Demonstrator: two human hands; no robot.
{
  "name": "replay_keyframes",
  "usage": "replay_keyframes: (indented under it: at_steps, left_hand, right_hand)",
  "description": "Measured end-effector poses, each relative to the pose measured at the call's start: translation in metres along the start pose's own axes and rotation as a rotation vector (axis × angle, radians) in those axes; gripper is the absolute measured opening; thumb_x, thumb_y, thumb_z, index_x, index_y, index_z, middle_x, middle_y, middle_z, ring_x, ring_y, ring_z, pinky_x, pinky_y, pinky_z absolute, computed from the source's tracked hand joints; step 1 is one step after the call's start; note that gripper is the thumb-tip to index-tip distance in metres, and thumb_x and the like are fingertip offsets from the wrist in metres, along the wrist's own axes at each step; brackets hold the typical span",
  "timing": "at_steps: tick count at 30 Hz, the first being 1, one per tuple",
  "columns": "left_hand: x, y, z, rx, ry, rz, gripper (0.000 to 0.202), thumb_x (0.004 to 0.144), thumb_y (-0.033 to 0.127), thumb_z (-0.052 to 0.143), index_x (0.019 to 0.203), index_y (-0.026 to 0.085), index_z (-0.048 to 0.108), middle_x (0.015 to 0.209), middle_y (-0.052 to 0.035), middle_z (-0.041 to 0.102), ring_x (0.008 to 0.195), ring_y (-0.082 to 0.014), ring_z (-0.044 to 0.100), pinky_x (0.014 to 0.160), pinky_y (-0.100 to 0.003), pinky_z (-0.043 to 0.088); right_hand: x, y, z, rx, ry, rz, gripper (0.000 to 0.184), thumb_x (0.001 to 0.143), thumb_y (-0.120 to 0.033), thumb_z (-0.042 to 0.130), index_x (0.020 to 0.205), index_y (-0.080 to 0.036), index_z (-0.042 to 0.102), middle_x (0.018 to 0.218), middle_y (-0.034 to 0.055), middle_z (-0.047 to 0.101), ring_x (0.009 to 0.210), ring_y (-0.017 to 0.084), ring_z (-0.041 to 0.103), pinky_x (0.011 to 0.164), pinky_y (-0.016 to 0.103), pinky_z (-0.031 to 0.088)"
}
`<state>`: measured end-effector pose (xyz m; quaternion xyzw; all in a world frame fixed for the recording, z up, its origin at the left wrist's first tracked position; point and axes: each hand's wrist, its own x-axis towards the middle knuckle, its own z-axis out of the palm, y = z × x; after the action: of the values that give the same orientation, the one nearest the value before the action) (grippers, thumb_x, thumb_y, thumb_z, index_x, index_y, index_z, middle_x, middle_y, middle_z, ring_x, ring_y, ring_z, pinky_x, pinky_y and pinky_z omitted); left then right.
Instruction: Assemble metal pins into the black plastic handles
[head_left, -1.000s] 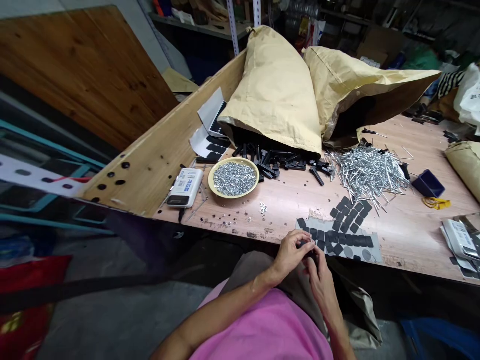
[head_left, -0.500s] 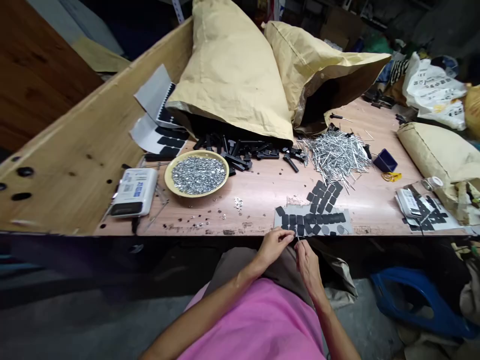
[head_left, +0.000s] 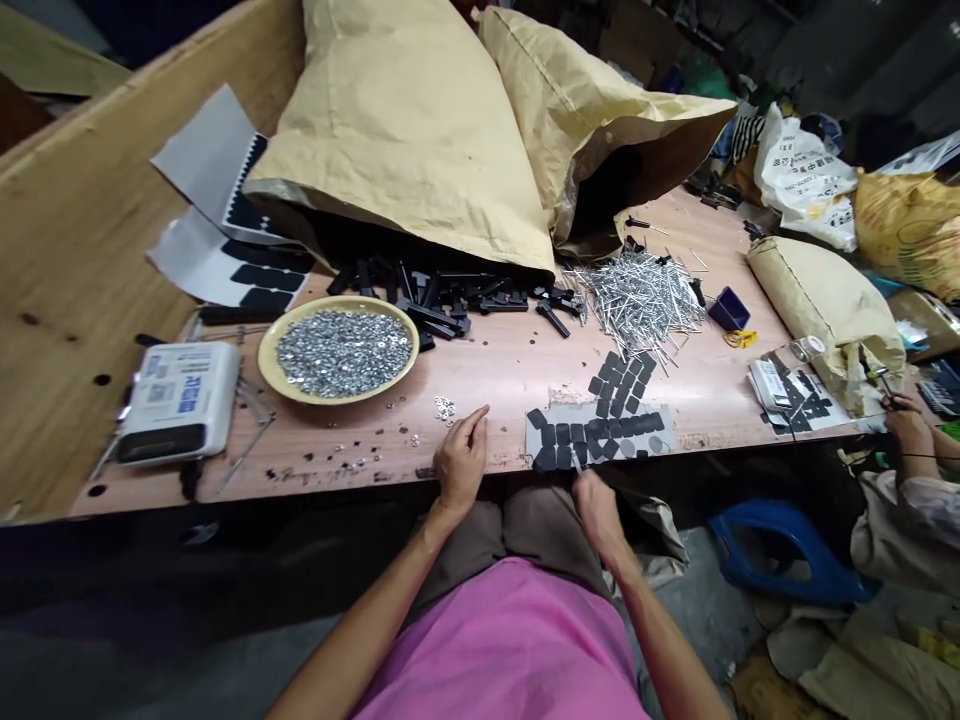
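My left hand (head_left: 460, 462) is over the table's front edge, fingers stretched out and nothing visible in them. Just beyond it lies a little cluster of small metal washers (head_left: 445, 408). My right hand (head_left: 598, 510) is closed at the table edge around a thin metal rod (head_left: 577, 462), whose tip points up over a grey sheet (head_left: 534, 437). Black rounded adhesive pads (head_left: 600, 428) cover much of that sheet, with more pads behind it. Left of my hands stands a yellow bowl (head_left: 274, 375) full of small metal washers.
A heap of metal rods (head_left: 637, 300) and black plastic parts (head_left: 442, 300) lie at the back, before large paper sacks (head_left: 405, 130). A white box-shaped device (head_left: 184, 400) sits at left. Further right are a small blue box (head_left: 727, 308) and another person's hand (head_left: 910, 428).
My left hand has parted from my right and moved left toward the loose washers. My right hand stays near the pads with the rod. The view has shifted right, bringing another person's hand into sight.
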<state>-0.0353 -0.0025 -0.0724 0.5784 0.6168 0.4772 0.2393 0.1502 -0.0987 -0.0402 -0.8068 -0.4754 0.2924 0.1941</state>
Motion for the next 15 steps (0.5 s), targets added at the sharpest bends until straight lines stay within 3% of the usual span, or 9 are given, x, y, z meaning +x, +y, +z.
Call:
replay_keyframes:
  at_steps: [3, 7, 15]
  left_hand:
    - [-0.003, -0.001, 0.004, 0.038, 0.021, 0.015, 0.032, 0.088, 0.031, 0.041, 0.096, 0.018, 0.069, 0.090, -0.0080, 0.073, 0.081, -0.0189, 0.067, 0.070, -0.028, 0.050]
    - [-0.003, -0.003, 0.003, 0.043, 0.027, 0.034, 0.033, 0.088, 0.030, 0.040, 0.097, 0.016, 0.069, 0.092, -0.0100, 0.073, 0.082, -0.0200, 0.067, 0.070, -0.029, 0.050]
    - [-0.003, -0.005, -0.001, 0.046, 0.038, 0.042, 0.029, 0.085, 0.028, 0.044, 0.094, 0.018, 0.069, 0.092, -0.0094, 0.073, 0.082, -0.0210, 0.067, 0.071, -0.030, 0.050]
  right_hand:
    - [0.002, -0.003, 0.000, 0.054, -0.004, 0.017, 0.030, 0.085, -0.026, 0.025, 0.059, -0.022, 0.041, 0.055, -0.0028, 0.045, 0.053, 0.013, 0.040, 0.051, 0.024, 0.029]
    - [0.004, -0.012, 0.006, 0.141, -0.094, 0.025, 0.027, 0.080, -0.029, 0.037, 0.055, -0.021, 0.043, 0.052, -0.0037, 0.044, 0.053, 0.012, 0.041, 0.050, 0.023, 0.031]
    - [-0.003, -0.018, 0.006, 0.348, -0.116, 0.161, 0.024, 0.079, -0.029, 0.041, 0.056, -0.021, 0.045, 0.048, -0.0051, 0.041, 0.046, 0.009, 0.036, 0.042, 0.019, 0.028]
